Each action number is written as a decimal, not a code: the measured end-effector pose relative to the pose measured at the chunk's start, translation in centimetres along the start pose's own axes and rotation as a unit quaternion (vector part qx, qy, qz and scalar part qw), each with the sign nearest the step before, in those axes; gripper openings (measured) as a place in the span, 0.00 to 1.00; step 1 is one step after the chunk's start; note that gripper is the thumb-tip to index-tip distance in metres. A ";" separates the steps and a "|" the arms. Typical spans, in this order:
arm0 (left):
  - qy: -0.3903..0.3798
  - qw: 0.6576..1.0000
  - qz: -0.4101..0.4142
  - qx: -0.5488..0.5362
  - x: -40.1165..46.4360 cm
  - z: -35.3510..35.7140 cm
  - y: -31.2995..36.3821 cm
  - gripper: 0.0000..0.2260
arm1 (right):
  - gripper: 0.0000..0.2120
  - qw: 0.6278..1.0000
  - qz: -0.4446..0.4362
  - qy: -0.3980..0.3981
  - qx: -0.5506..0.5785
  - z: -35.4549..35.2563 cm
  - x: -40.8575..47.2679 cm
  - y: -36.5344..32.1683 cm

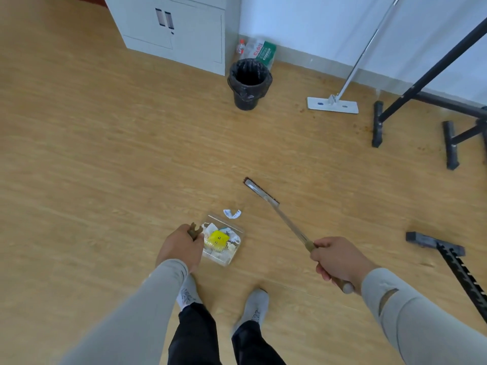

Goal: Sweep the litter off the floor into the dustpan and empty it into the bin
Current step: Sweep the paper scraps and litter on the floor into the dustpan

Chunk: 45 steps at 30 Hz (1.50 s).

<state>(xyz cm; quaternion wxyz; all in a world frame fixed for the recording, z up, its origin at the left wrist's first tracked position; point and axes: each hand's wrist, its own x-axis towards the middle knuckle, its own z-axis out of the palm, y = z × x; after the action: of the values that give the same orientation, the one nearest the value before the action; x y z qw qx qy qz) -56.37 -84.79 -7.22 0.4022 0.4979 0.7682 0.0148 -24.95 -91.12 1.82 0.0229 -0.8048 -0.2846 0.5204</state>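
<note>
The left hand [180,246] closes its grip on the handle of a clear dustpan [224,242] full of litter. The right hand [336,262] clasps the broom [263,194]. A paper scrap [232,213] lies just beyond the pan; the bin [249,83] stands well apart.

My sleeves [137,309] are grey, my trousers [195,338] black, my shoes [255,306] pale grey. The dustpan [232,255] is clear, holding a yellow piece [218,239] among white scraps. The bin [249,84] is black, the floor [105,154] tan woodgrain, the mop [332,105] white.
</note>
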 end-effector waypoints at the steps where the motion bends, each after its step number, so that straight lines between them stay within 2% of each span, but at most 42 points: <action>1: 0.000 1.000 0.000 0.001 0.1 0.2 0.1 0.08 | 0.06 1.000 -0.004 0.000 -0.008 0.2 0.1 -0.2; 11: 0.010 1.000 0.000 0.008 0.4 0.6 -0.1 0.07 | 0.06 0.991 -0.016 -0.019 -0.129 4.1 2.8 -2.1; 14: 0.010 1.000 0.000 0.014 0.5 0.6 -0.1 0.08 | 0.06 0.978 0.003 -0.048 -0.201 5.1 3.2 -2.3; 17: 0.012 1.000 0.002 0.015 0.7 0.6 -0.1 0.08 | 0.12 0.960 0.010 -0.094 -0.262 3.9 2.8 -2.1; 19: 0.010 1.000 0.002 0.012 0.7 0.5 -0.2 0.08 | 0.11 0.960 0.011 -0.122 -0.251 1.4 1.9 -2.1; 23: 0.005 1.000 0.005 0.011 0.7 0.5 -0.3 0.08 | 0.15 0.981 0.042 -0.120 -0.144 -3.5 0.5 0.0; 26: 0.003 1.000 0.005 0.015 0.5 0.4 -0.3 0.09 | 0.19 0.980 0.027 -0.100 -0.168 -2.9 0.1 0.5; 30: 0.007 1.000 0.000 0.014 0.5 0.3 -0.2 0.09 | 0.12 0.979 -0.006 -0.063 -0.195 -0.8 0.7 -1.7; 33: 0.011 1.000 -0.001 0.017 0.7 0.4 0.0 0.08 | 0.15 0.977 -0.006 -0.055 -0.205 0.9 2.1 -3.0; 39: 0.014 1.000 -0.002 0.018 1.0 0.5 0.2 0.09 | 0.22 0.961 -0.016 -0.092 -0.259 3.5 3.4 -3.9; 42: 0.018 1.000 -0.003 0.018 1.1 0.5 0.1 0.08 | 0.27 0.947 -0.027 -0.121 -0.296 2.6 2.9 -4.6; 45: 0.017 1.000 -0.005 0.009 1.1 0.4 0.2 0.08 | 0.27 0.955 -0.033 -0.123 -0.269 0.7 2.6 -4.5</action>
<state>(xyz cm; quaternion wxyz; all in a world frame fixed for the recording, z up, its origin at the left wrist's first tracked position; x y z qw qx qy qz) -56.15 -83.98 -8.12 0.3843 0.4976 0.7775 0.0145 -26.76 -86.28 0.89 -0.2126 -0.7012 -0.4407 0.5185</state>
